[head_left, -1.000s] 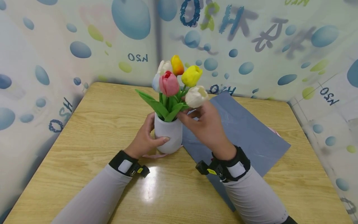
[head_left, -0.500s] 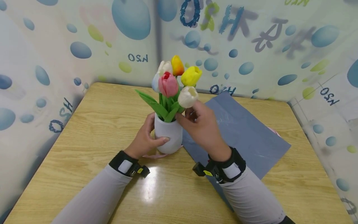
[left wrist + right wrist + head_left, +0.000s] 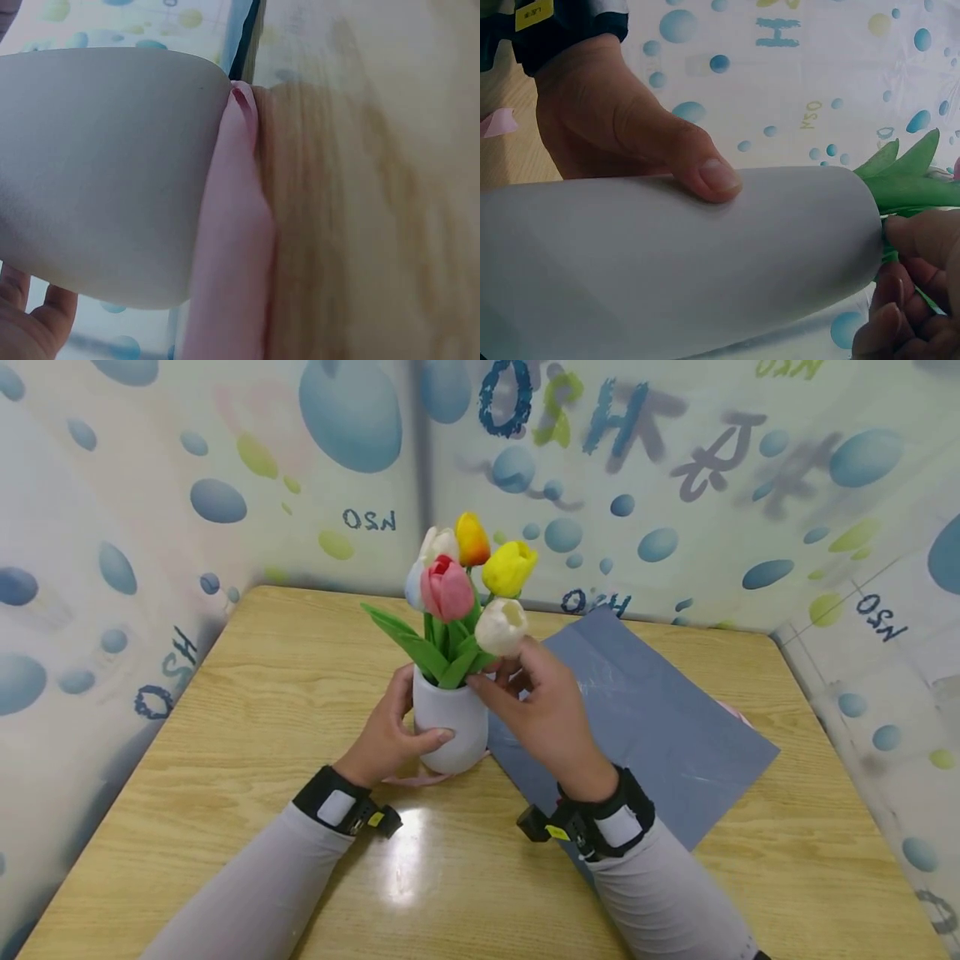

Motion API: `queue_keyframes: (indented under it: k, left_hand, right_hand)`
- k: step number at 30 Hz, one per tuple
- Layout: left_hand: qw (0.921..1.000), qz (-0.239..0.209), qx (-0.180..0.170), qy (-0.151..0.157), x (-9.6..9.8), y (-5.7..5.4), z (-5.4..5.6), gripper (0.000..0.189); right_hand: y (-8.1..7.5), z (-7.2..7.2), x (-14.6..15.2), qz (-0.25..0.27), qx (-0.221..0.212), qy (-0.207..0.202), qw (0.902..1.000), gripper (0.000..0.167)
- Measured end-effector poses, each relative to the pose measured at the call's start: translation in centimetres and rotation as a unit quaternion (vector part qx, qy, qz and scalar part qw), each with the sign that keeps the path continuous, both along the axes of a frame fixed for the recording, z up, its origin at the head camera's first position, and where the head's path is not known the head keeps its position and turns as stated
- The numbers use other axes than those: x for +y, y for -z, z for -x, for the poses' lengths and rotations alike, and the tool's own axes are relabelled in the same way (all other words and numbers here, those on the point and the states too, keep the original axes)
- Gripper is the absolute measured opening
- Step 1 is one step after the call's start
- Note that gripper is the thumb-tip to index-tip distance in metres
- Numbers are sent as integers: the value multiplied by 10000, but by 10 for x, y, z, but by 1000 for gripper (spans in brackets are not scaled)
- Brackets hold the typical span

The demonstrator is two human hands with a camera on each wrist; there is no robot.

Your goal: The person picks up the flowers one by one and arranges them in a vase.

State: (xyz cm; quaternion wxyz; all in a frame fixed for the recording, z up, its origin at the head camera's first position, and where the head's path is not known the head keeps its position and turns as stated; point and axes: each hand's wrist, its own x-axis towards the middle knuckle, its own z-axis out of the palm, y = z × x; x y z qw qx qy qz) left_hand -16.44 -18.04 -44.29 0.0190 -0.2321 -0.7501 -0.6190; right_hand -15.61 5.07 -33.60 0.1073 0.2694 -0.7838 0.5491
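A white vase (image 3: 452, 727) stands upright on the table. My left hand (image 3: 386, 739) grips its left side, and in the right wrist view the thumb lies along the wall. Several tulips rise from the vase: a pink tulip (image 3: 447, 589), a yellow tulip (image 3: 510, 568), an orange-yellow tulip (image 3: 472, 539) and pale ones behind. At the right rim, my right hand (image 3: 547, 710) pinches the green stem of a white tulip (image 3: 501, 627), whose bloom sits just above the fingers. Green leaves (image 3: 911, 191) show beside those fingertips in the right wrist view.
Under the vase's base runs a pink ribbon (image 3: 232, 232). A blue-grey sheet (image 3: 637, 718) lies on the wooden table (image 3: 285, 693) to the right, beneath my right forearm, with a bit of pink at its far edge. A patterned backdrop (image 3: 360, 552) closes off the back.
My right hand has moved left and slightly down toward the vase's rim, carrying the white tulip closer to the other blooms. The left hand keeps its grip on the vase.
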Motion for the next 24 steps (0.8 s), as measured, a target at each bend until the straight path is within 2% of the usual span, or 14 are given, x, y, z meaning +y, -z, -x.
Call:
queue_keyframes:
  k: [5, 9, 12, 15, 17, 20, 22, 24]
  left_hand:
    - [10000, 70, -58, -6, -5, -1, 3, 88]
    - [9995, 293, -138, -7, -13, -3, 5, 87]
    - [9976, 604, -341, -2, -20, -6, 6, 87]
    - [9925, 1013, -682, 95, -29, -12, 7, 88]
    - [9865, 1375, -866, 212, -38, -15, 7, 88]
    - [9731, 2060, -978, 323, -51, -19, 7, 83]
    - [9598, 2648, -882, 289, -62, -22, 7, 76]
    - [9465, 3134, -756, 129, -71, -25, 8, 66]
  right_hand:
    - [4, 2, 4, -29, -142, 42, 9999, 18]
    - [9, 6, 11, -146, -336, 131, 9992, 16]
    - [12, 10, 18, -286, -391, 197, 9986, 17]
    - [16, 15, 28, -455, -432, 279, 9976, 18]
    - [18, 17, 35, -602, -517, 350, 9962, 19]
    - [18, 19, 49, -881, -626, 478, 9930, 21]
    - [18, 22, 59, -1139, -765, 575, 9889, 23]
    - [19, 26, 69, -1417, -957, 650, 9831, 26]
